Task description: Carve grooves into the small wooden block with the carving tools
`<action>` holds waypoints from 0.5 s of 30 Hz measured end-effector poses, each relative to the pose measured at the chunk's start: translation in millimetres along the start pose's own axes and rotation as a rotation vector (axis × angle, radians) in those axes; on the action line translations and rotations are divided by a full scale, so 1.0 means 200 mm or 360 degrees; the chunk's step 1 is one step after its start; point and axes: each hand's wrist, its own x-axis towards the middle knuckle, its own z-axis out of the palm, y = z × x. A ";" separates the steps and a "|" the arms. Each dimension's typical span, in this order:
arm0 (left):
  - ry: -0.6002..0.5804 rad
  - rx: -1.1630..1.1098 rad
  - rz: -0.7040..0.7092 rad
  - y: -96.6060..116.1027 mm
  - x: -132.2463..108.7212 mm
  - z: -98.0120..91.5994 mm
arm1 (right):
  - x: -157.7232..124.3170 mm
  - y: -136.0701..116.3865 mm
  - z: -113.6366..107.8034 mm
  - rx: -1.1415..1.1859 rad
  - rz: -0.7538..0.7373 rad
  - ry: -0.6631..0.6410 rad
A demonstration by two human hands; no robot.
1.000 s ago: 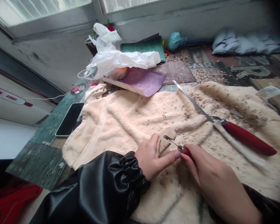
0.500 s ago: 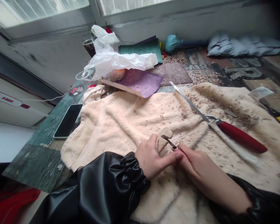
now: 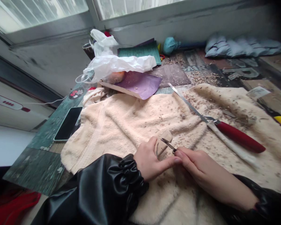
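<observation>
My left hand is closed around a small pale piece of carved wood, holding it on the cream fleece cloth. My right hand grips a small hooked carving knife, its handle hidden in the fingers. The curved metal tip rests on the wood's upper face. My left thumb reaches across to touch the right fingertips beside the blade. Both forearms wear shiny black sleeves.
A red-handled tool and a long metal file lie on the cloth to the right amid wood shavings. A phone lies at the left table edge. Purple sheet, white plastic bag and green folders are behind.
The right hand has slid slightly left and down with the knife, covering more of its handle. The view has shifted a little; the left hand keeps its hold on the wood.
</observation>
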 end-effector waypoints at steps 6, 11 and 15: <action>0.0063 0.0043 0.0022 -0.01 0.00 0.00 | -0.02 0.00 0.08 -0.0396 -0.0233 0.0437; 0.0062 0.0075 0.0035 -0.01 0.00 0.00 | -0.06 -0.02 0.14 -0.0977 -0.0271 0.0843; 0.0065 0.0108 0.0072 -0.01 0.00 0.00 | -0.04 0.00 0.14 -0.0728 -0.0203 0.0664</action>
